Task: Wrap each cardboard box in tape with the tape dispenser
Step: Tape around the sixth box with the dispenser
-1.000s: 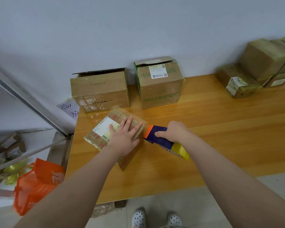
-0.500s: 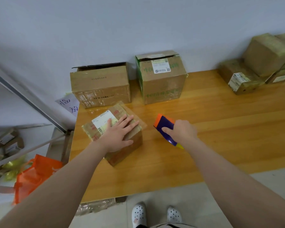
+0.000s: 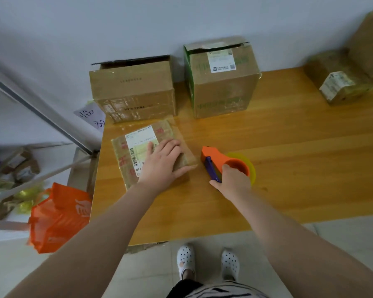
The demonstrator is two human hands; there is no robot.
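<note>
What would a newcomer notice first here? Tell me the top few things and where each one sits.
The bright orange tape dispenser stands out, gripped by the right hand near the middle of the wooden table. Just to its left, the left hand presses flat on a small taped box with a white label. An orange bag sits lower down, beside the table's left end.

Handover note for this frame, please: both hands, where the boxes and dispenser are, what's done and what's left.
Left hand lies flat on the small box near the left edge of the table.
Right hand grips the tape dispenser, just right of that box, apart from it.
Done: small box looks glossy with tape.
Left: the plain box and green-printed box by the wall, top flaps gaping.
</note>
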